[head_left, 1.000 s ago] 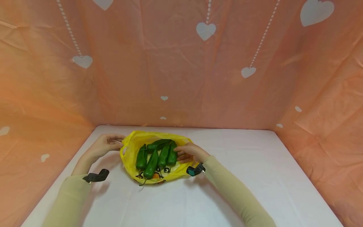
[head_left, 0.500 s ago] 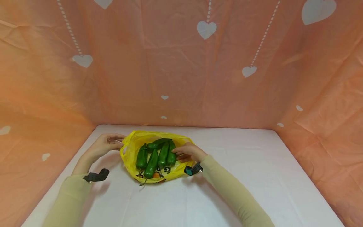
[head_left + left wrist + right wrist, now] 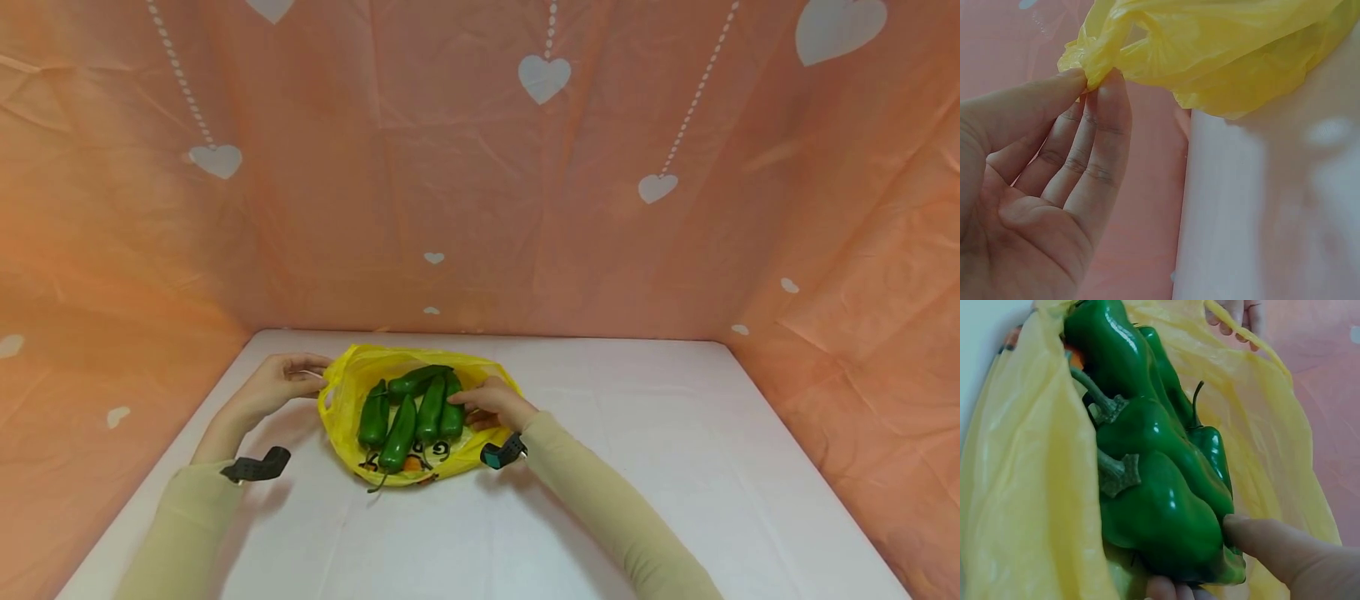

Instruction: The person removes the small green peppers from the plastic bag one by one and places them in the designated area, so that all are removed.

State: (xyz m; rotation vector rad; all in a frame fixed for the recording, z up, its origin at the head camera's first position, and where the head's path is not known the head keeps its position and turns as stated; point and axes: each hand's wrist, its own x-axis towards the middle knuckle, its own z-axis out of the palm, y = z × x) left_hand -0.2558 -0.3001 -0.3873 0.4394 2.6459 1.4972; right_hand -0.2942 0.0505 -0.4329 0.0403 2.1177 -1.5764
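Right wrist view shows your right hand (image 3: 1291,555) grasping the nearest pepper (image 3: 1157,515) inside the yellow bag (image 3: 1029,487); your left hand (image 3: 1044,200) pinches the bag's edge. Hold that edge steady, and wrap your fingers well under the pepper's body.

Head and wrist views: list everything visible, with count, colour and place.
Flat table: one, white, foreground
Thin plastic bag: one, yellow with dark print, on the table
Glossy tapered peppers: five, green, inside the bag
Wrinkled fabric walls: three, orange-pink with white hearts, behind and beside the table
Wrist straps: two, black, one per wrist
Long sleeves: two, beige, one per arm
Left hand: one, bare, pinching the bag's left edge
Right hand: one, bare, in the bag, gripping the rightmost pepper
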